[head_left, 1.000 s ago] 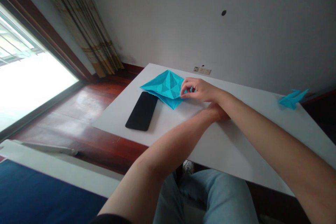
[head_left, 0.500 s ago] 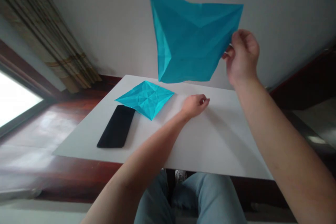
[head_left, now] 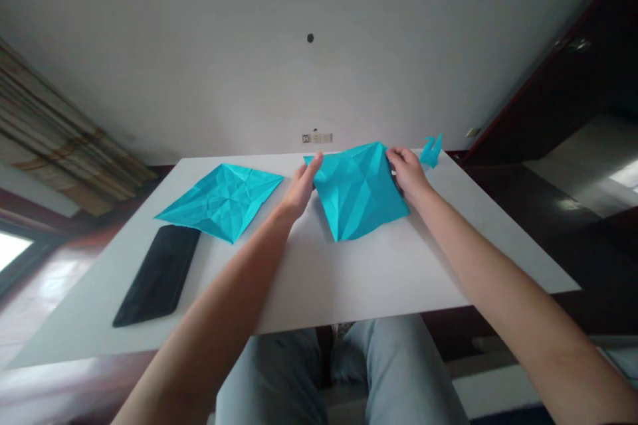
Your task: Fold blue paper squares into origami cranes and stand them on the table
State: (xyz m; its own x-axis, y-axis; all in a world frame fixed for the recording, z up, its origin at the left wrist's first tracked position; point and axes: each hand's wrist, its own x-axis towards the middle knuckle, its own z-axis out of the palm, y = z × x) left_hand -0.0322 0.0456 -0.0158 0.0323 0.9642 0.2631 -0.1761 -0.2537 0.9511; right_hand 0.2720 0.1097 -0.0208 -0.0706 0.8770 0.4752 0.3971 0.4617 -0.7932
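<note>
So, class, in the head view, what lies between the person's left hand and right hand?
A creased turquoise origami sheet lies between the left hand and the right hand, as the head view shows.

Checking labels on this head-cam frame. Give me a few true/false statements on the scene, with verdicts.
1. The right hand rests on the right side of a creased turquoise paper sheet. True.
2. The left hand is holding a phone. False: it is at the sheet's left corner, and the black phone lies apart on the table.
3. A second creased sheet lies flat on the white table, left of the hands. True.
4. A small folded paper figure sits at the table's near left corner. False: the small folded paper figure is at the far edge, beyond the right hand.
</note>
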